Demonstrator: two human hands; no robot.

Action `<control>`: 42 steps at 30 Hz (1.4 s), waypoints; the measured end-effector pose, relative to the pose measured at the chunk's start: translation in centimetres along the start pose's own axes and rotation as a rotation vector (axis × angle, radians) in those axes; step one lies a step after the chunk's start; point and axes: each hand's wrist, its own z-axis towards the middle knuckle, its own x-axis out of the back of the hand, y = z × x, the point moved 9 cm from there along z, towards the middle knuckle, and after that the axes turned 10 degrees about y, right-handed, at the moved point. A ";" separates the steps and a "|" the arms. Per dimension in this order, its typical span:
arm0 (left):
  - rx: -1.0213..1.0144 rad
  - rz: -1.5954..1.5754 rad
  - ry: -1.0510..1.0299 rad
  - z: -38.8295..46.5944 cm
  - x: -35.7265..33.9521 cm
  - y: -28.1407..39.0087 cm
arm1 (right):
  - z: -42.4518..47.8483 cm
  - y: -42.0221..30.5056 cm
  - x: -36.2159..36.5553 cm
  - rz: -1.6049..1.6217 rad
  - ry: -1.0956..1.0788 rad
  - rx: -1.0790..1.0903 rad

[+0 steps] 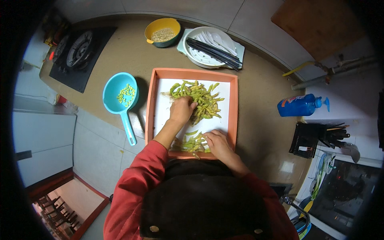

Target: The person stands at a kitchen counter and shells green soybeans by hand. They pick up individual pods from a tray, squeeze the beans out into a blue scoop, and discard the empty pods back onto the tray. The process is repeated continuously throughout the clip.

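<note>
An orange rectangular tray (234, 105) with a white lining lies before me. On its far half rests a heap of green soybean pods (207, 97); a smaller pile of pods and what look like shells (192, 144) lies at the near edge. My left hand (181, 110) is at the left side of the large heap, fingers curled down; its fingertips are partly hidden. At the right of the small pile is my right hand (219, 142), thumb and fingers drawn together at the pods. Whether either hand grips a pod cannot be made out. A turquoise long-handled strainer (112, 97) left of the tray holds shelled green beans (126, 93).
Behind the tray stand a yellow-and-green bowl (166, 43) of pale pieces and a white perforated plate (198, 58) with black chopsticks (213, 52) and white spoons (216, 39). A gas hob (79, 52) is at far left. Rightward are a blue pump bottle (297, 105) and utensil holder (303, 139).
</note>
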 end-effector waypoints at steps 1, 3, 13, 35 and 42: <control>0.011 0.032 0.018 0.2 -0.5 -0.2 | 0.1 0.6 0.3 0.020 0.016 0.009; 0.057 -0.045 0.045 0.3 -0.8 -0.6 | 0.4 1.4 0.8 0.066 0.046 0.028; 0.278 -0.602 0.080 -5.2 0.5 1.9 | 5.0 3.2 -1.2 1.072 -0.044 -0.725; 0.261 -0.718 0.112 -12.0 5.6 2.6 | 0.2 -2.8 -0.7 0.968 -0.080 -0.697; 0.215 -0.751 0.082 -11.7 5.4 3.4 | 0.5 -3.3 1.2 0.897 -0.012 -0.610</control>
